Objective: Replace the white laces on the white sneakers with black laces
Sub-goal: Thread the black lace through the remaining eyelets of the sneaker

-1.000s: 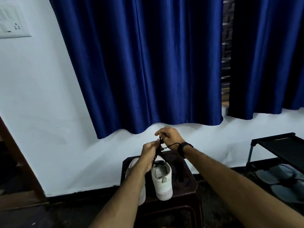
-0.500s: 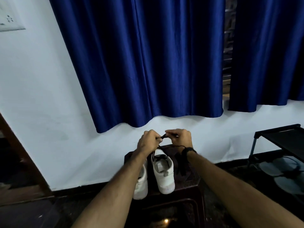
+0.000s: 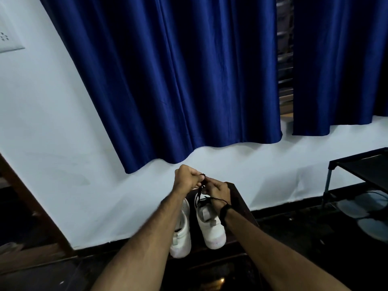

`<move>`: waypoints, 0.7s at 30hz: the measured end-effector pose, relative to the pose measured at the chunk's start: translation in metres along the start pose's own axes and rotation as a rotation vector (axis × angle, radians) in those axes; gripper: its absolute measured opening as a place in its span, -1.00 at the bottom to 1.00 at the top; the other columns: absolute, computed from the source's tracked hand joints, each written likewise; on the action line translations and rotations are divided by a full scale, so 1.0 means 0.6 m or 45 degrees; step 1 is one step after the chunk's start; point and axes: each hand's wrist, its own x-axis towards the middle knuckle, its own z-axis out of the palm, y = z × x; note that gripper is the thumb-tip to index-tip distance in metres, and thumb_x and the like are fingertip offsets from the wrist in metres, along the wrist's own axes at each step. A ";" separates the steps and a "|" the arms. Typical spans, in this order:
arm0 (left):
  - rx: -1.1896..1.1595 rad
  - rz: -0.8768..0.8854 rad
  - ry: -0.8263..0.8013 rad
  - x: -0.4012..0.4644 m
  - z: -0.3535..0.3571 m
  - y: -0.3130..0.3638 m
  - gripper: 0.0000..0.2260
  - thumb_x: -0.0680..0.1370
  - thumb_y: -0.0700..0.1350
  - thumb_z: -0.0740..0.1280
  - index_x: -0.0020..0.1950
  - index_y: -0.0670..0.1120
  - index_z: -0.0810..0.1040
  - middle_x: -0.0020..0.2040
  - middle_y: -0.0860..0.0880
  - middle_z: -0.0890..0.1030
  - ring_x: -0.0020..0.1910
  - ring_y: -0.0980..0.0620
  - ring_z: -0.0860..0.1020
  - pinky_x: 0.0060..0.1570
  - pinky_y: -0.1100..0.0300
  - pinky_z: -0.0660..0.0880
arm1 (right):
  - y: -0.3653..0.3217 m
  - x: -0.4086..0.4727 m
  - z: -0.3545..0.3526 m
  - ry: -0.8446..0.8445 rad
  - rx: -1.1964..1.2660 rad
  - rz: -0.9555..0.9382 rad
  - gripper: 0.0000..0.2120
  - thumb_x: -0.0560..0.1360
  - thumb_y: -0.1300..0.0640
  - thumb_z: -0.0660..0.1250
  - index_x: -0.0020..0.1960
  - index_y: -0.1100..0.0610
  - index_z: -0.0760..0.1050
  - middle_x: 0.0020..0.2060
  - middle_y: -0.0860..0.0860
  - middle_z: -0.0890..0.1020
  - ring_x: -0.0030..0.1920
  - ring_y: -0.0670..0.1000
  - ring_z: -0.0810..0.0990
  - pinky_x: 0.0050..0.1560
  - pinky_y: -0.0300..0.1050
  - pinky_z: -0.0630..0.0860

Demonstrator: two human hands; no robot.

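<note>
Right hand (image 3: 217, 191) now lower, lace (image 3: 202, 186) taut.

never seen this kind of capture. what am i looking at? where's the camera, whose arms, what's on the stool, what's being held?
There is no machine: these are a person's two bare arms, filmed by one wide-angle camera worn on the head, looking forward and down.

A pair of white low-top sneakers stands side by side on a dark brown stool, heels toward the camera, against a white wall under dark blue curtains.

Above the right-hand sneaker, the left hand and the right hand meet, both pinching a thin black shoelace that runs down into that sneaker. The right wrist wears a black band.

At the right edge stands a black metal shoe rack with pale footwear on a lower shelf.
</note>
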 end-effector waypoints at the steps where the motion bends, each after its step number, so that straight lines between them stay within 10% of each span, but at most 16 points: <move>1: -0.040 -0.010 0.031 0.002 0.002 -0.004 -0.91 0.46 -0.27 0.50 -0.08 -0.27 0.69 -0.31 -0.12 0.66 -0.51 0.18 0.56 -0.42 0.32 0.54 | -0.004 -0.002 -0.001 -0.047 -0.025 -0.032 -0.73 0.45 0.13 0.28 -0.12 -0.21 0.67 -0.34 0.02 0.68 -0.29 -0.05 0.62 -0.08 -0.11 0.57; 7: -0.277 -0.091 0.101 0.002 0.005 -0.005 -0.82 0.36 -0.21 0.59 -0.08 -0.19 0.71 -0.20 -0.08 0.71 -0.33 0.13 0.62 -0.28 0.38 0.50 | -0.010 0.010 -0.001 -0.082 -0.258 -0.186 -0.79 0.44 0.15 0.46 0.06 -0.02 0.66 -0.45 -0.21 0.60 -0.44 -0.23 0.51 -0.25 -0.42 0.41; 16: -0.320 -0.079 0.045 -0.010 -0.005 -0.054 -0.78 0.24 -0.23 0.64 -0.20 -0.05 0.70 -0.21 0.00 0.72 -0.14 0.06 0.68 0.03 0.20 0.58 | 0.011 0.039 -0.006 -0.116 -0.499 -0.298 -0.79 0.48 0.15 0.38 0.08 -0.03 0.66 -0.13 -0.04 0.72 -0.13 -0.07 0.65 -0.02 -0.15 0.55; 21: 0.246 0.063 -0.215 -0.033 0.018 -0.086 -0.85 0.27 -0.24 0.54 -0.24 -0.01 0.72 -0.42 0.15 0.61 -0.41 0.28 0.53 -0.30 0.40 0.44 | -0.002 0.048 -0.043 -0.303 -0.396 -0.236 -0.79 0.47 0.27 0.41 0.09 0.17 0.66 -0.03 0.00 0.70 -0.09 -0.12 0.63 -0.01 -0.29 0.56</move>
